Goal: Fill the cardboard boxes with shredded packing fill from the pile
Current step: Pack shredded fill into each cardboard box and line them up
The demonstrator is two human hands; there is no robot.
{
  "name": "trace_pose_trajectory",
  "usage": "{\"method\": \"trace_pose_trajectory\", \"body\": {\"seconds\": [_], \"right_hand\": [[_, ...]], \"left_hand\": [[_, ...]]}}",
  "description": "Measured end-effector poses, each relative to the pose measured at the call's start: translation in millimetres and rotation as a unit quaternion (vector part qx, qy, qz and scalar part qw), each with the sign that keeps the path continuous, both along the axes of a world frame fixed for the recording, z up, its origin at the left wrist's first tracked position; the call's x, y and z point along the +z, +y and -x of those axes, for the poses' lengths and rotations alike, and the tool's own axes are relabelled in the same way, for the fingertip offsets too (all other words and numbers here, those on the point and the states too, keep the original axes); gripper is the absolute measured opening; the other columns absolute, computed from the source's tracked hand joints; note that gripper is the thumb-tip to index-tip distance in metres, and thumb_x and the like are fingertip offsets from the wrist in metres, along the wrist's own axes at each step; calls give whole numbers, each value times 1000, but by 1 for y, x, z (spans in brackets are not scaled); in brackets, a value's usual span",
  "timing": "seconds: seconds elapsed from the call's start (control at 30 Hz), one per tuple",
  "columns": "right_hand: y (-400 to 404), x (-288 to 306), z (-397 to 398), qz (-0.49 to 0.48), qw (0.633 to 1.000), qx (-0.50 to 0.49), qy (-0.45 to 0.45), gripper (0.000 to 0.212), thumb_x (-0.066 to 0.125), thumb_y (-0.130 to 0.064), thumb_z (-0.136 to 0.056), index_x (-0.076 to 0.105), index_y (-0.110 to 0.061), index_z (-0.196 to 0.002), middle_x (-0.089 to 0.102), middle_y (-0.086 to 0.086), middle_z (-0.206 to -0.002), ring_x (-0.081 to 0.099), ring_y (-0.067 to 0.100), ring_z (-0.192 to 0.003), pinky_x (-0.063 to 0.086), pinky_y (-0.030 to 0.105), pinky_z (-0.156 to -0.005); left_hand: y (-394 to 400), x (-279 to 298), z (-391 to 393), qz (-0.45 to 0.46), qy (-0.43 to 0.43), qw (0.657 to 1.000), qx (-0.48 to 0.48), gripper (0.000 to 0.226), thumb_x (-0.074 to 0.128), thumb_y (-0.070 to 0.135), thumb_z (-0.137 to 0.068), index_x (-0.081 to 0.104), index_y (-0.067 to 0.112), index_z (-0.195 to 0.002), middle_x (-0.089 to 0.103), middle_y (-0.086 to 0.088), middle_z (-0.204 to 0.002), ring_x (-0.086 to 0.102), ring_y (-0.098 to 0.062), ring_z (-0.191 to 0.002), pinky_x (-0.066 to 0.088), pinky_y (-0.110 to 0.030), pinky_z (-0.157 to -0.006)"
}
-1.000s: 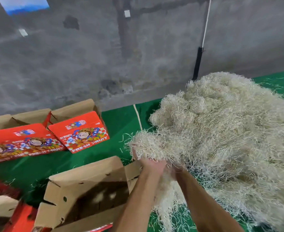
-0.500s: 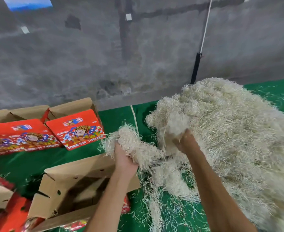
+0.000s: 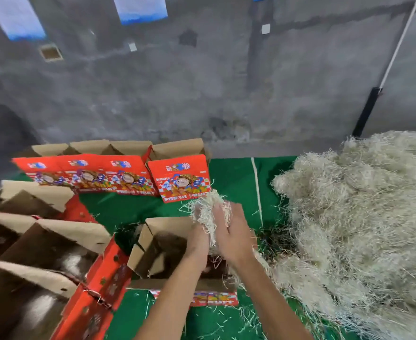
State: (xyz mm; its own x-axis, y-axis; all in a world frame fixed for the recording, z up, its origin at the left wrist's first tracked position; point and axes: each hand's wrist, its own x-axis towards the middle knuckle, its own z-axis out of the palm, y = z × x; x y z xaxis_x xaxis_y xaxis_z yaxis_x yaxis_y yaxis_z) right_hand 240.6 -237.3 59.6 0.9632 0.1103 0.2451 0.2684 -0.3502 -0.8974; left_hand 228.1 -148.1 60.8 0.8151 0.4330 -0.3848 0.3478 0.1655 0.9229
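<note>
Left hand point(image 3: 198, 241): palm turned inward, pressed against the left side of a clump of fill; fingertips buried in the strands, so how far they curl I cannot tell.
Right hand point(image 3: 234, 235): fingers fairly straight, pressed against the clump from the right — the two palms squeeze it between them.
Clump of fill point(image 3: 210, 212): pale shredded strands, held above the far right corner of the open box; a few strands trail down from it.
Open box point(image 3: 153, 244): plain cardboard inside, flaps up, red printed front; directly under the hands. Interior mostly dark, only a stray wisp showing (judged nearly unfilled).
Pile point(image 3: 359, 227): large mound of the same fill on the right, just beside the open box, with loose strands spilling toward it.
Near-left boxes point(image 3: 45, 244): several open boxes in a row at the left edge; pale patches inside some suggest fill, though blur hides how much.
Far row of boxes point(image 3: 118, 173): red fruit boxes standing at the back, contents not visible.
Green cover point(image 3: 236, 175): table surface, scattered with stray strands.
Progress: early to middle, in my judgement — one handful about to go in, this box needs several more, and the far row's state is unknown.
</note>
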Motion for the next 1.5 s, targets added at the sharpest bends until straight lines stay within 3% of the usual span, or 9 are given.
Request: {"method": "trace_pose_trajectory", "body": {"seconds": [0.2,0.27,0.4,0.63,0.73,1.0,1.2,1.3,1.5], "right_hand": [[57,1,21,-173,972,-87,132,99,9,-87,-85,36,-18,-151,33,-24,-140,28,-11,-130,21,22,-113],[75,3,30,-115,987,-47,102,81,18,-80,-88,68,-18,-99,70,-16,-106,63,-3,-98,47,18,-88],[70,1,26,-66,996,-17,64,49,44,-45,-101,40,-22,-58,37,-14,-45,31,9,-43,30,24,-44],[57,-5,32,-157,963,-103,191,33,43,-51,-102,49,-20,-95,42,-21,-48,42,-3,-44,47,18,-46],[84,-6,54,-74,974,6,215,5,47,-45,-104,49,-44,-99,41,0,-117,64,-11,-71,57,21,-61],[55,21,41,-94,988,-95,74,61,41,-66,-95,32,-21,-55,26,-4,-45,19,11,-41,17,24,-45],[94,20,47,-20,989,-58,135,58,23,-77,-91,48,-27,-104,49,-6,-97,52,6,-86,55,41,-84],[89,21,41,37,998,-34,31,62,37,-76,-83,41,-15,-73,39,-2,-64,35,7,-47,39,27,-44],[62,44,18,-8,994,-94,-61,57,45,-64,-97,48,-14,-70,45,-2,-53,36,16,-44,33,24,-44]], "left_hand": [[47,5,34,-84,-148,983,67,91,45,88,-78,36,33,-150,47,13,-148,44,5,-133,34,-16,-106],[52,3,36,-120,-189,974,38,50,51,81,-82,62,47,-116,70,16,-113,63,3,-104,45,-19,-89],[97,4,34,-110,-198,974,-14,57,66,71,-81,58,17,-62,34,5,-49,30,-15,-45,27,-34,-50],[161,19,37,202,-93,974,38,56,69,76,-70,66,40,-113,64,15,-90,61,-13,-96,46,-41,-96],[127,14,53,166,-74,978,-99,103,68,87,-58,47,34,-144,53,8,-139,51,-20,-131,36,-51,-111],[191,12,40,50,-163,980,99,34,68,16,-92,51,16,-63,43,-1,-59,37,-16,-57,27,-30,-53],[144,12,42,67,-93,989,-93,55,72,58,-82,51,37,-128,53,11,-120,54,-16,-103,48,-45,-93],[142,15,47,78,-97,985,-121,115,84,69,-55,35,24,-148,48,7,-139,52,-11,-116,42,-39,-100],[176,25,29,169,-144,975,-31,70,82,30,-73,55,4,-133,62,-17,-131,64,-32,-114,49,-44,-98]]}}
